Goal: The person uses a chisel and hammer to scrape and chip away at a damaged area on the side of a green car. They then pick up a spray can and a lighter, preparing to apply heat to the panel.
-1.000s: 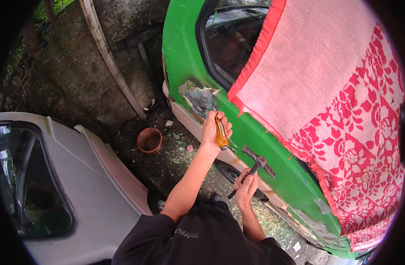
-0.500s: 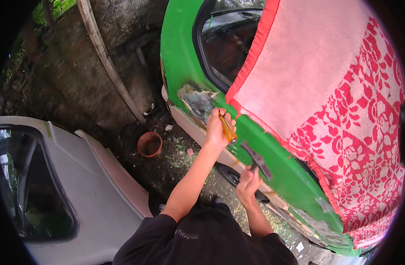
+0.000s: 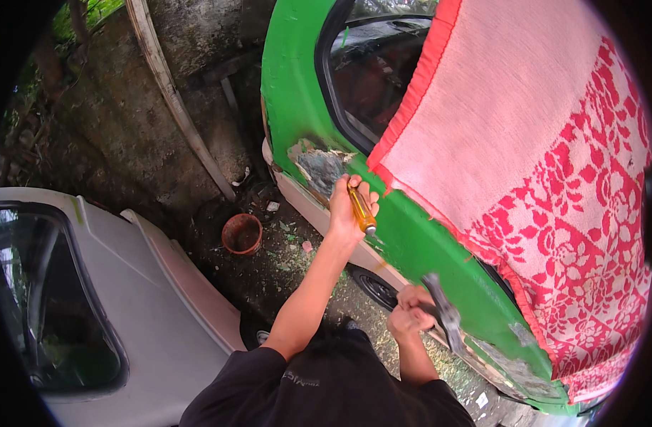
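My left hand [image 3: 347, 210] grips a tool with a translucent amber handle [image 3: 363, 212], its front end at a ragged patch of peeled paint and filler [image 3: 315, 165] on the green car body [image 3: 290, 64]; the tip is hard to make out. Lower to the right, my right hand [image 3: 411, 313] is closed round a hammer, whose head [image 3: 443, 309] is smeared by motion. A pink-and-red flowered cloth [image 3: 525, 128] covers much of the car to the right of the window [image 3: 365, 71]. More scraped paint [image 3: 518, 366] shows along the lower right of the green body.
A grey car [image 3: 155, 299] stands close at the left. A terracotta-coloured pot [image 3: 242, 233] sits on the ground among scattered debris [image 3: 283, 242]. A long weathered plank [image 3: 176, 96] leans against the dirty wall [image 3: 112, 121], with tree trunks and greenery [image 3: 80, 21] at the upper left.
My right hand and the hammer have swung down and to the right, away from the amber handle. My left hand has shifted slightly up and right, still gripping the tool.
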Available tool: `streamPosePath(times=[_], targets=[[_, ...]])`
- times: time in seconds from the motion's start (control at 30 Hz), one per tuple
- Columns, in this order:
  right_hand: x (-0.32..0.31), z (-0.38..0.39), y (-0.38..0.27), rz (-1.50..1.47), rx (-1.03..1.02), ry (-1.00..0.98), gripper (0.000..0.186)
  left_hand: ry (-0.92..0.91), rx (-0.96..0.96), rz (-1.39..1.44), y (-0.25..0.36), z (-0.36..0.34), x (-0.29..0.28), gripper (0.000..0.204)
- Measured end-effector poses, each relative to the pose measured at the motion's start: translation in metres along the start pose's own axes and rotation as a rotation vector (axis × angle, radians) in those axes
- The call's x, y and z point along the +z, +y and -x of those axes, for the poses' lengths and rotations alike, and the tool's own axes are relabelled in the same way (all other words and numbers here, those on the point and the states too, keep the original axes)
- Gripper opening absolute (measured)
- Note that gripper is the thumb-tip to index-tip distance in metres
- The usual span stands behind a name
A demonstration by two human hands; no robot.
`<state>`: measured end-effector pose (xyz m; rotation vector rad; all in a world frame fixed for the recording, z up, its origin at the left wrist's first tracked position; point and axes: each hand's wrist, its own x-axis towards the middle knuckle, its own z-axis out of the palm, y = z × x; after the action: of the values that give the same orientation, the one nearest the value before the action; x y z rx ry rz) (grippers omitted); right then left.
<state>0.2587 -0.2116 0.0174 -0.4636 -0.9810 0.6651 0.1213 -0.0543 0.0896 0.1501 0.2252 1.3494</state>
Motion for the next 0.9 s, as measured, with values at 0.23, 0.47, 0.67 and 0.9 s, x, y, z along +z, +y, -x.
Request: streamPosePath(times=[0.23, 0.47, 0.67, 0.9], targets=[[-0.012, -0.001, 0.01, 1.051, 0.0, -0.39, 0.016, -0.04, 0.021, 0.022, -0.001, 0.0, -0.005, 0.036], [-0.016, 0.006, 0.015, 0.845, -0.024, -0.352, 0.018, -0.077, -0.033, 0.097, 0.007, 0.001, -0.003, 0.035], [0.021, -0.01, -0.011, 0.504, -0.02, -0.18, 0.035, -0.046, 0.01, 0.054, 0.003, -0.002, -0.002, 0.035], [0.018, -0.036, 0.007, 1.113, -0.252, -0.427, 0.015, 0.023, 0.064, 0.002, -0.007, -0.011, 0.01, 0.035]])
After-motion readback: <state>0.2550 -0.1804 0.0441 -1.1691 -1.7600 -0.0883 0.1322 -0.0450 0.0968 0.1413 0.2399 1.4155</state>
